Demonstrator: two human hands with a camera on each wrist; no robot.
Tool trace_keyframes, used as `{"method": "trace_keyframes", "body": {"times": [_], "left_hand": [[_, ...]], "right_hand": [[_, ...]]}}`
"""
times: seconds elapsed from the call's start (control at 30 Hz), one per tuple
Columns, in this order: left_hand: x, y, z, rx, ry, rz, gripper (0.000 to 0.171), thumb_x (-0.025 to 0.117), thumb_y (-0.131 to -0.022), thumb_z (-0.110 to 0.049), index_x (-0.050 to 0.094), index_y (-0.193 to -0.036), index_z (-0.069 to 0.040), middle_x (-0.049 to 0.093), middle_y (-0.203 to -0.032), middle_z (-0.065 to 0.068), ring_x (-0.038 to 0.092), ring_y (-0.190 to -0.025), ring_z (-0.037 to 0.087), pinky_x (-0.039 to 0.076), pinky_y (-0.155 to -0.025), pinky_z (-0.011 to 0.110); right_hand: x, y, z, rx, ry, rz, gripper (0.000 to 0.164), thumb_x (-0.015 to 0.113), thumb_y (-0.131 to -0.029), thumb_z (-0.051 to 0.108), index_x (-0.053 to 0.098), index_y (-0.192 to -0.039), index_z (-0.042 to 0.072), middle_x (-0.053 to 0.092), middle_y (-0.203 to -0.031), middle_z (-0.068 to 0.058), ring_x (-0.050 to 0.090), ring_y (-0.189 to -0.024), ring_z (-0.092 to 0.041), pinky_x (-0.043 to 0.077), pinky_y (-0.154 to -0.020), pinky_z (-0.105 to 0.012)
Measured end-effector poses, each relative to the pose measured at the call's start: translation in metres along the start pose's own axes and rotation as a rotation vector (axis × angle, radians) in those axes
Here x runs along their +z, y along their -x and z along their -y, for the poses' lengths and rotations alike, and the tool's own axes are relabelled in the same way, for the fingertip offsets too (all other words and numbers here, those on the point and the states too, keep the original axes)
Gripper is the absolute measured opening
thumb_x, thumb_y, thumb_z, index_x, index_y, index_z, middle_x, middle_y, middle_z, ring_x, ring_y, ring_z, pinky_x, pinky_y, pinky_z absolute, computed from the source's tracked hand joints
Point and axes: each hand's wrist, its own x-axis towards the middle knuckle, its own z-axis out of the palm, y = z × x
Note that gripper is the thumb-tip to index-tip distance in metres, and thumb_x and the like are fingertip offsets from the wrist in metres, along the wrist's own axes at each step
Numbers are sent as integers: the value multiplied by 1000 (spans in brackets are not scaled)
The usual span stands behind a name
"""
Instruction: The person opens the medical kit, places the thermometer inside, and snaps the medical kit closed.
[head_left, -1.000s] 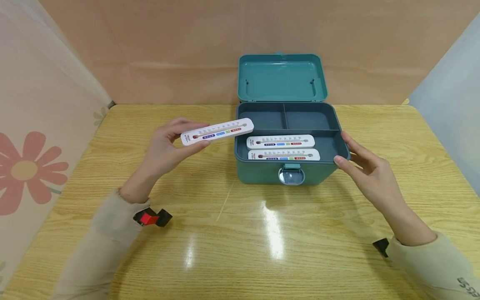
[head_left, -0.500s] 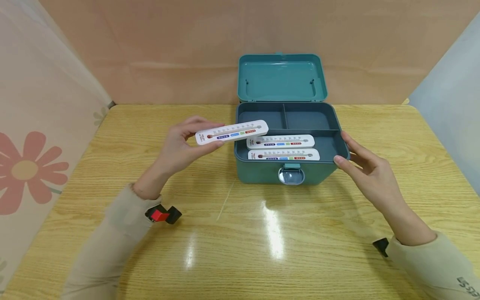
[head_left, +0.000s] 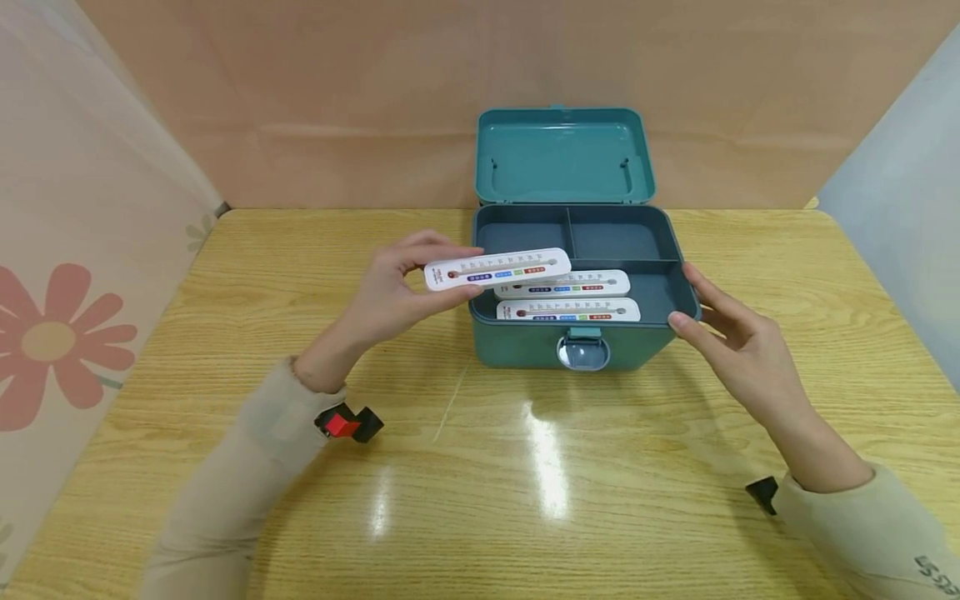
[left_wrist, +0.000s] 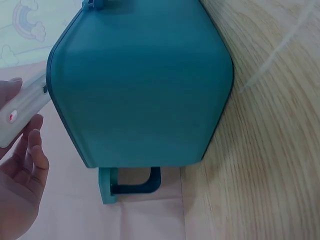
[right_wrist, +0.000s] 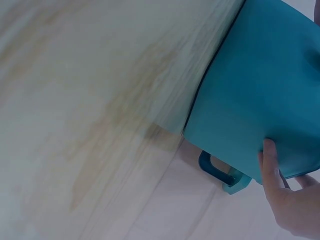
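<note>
In the head view, my left hand [head_left: 393, 287] pinches the left end of a white thermometer [head_left: 498, 268] with a coloured scale, thumb in front and fingers behind. Its free end hangs over the teal storage box [head_left: 517, 346], above the divided tray. Two similar thermometers lie in the front compartment: a rear one [head_left: 592, 283], partly covered by the held one, and a front one [head_left: 570, 311]. My right hand [head_left: 742, 354] holds the box's right front corner, thumb at the rim and fingers along the side wall [right_wrist: 260, 95]. The left wrist view shows the thermometer's edge [left_wrist: 22, 110] beside the box.
The box's lid [head_left: 562, 158] stands raised at the back. A clear latch [head_left: 583, 352] hangs on the front. Two smaller compartments, split by a divider [head_left: 570, 233], lie behind the front one. The wooden table [head_left: 450, 500] meets a draped backdrop [head_left: 337, 108].
My left hand has carried the thermometer rightward, from beside the box's left edge to over the tray. The right hand and the box have stayed in place.
</note>
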Motion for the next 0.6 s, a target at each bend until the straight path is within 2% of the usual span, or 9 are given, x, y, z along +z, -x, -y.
{"method": "trace_keyframes", "body": {"times": [0.17, 0.4, 0.6], "left_hand": [[7, -4, -2, -2, 5, 29, 38, 81, -75, -7, 72, -112, -5, 65, -106, 6, 54, -94, 15, 45, -71, 25], [18, -9, -3, 32, 0, 78, 38, 80, -75, -6, 71, -112, -3, 65, -109, 7, 54, -102, 15, 48, -77, 28], [27, -13, -4, 59, -4, 108, 38, 81, -76, -7, 71, -112, -2, 65, -106, 7, 55, -98, 15, 48, -77, 28]], "right_hand": [[0, 0, 0, -2, 6, 2, 57, 59, -95, 8, 40, -146, 22, 38, -151, 12, 49, -116, 10, 44, -85, -4], [0, 0, -1, -13, 16, 0, 57, 59, -94, 8, 40, -146, 22, 39, -151, 11, 49, -116, 10, 44, -85, -5], [0, 1, -2, -19, 11, 3, 57, 59, -94, 8, 40, -146, 22, 39, -151, 11, 49, -117, 9, 43, -86, -5]]}}
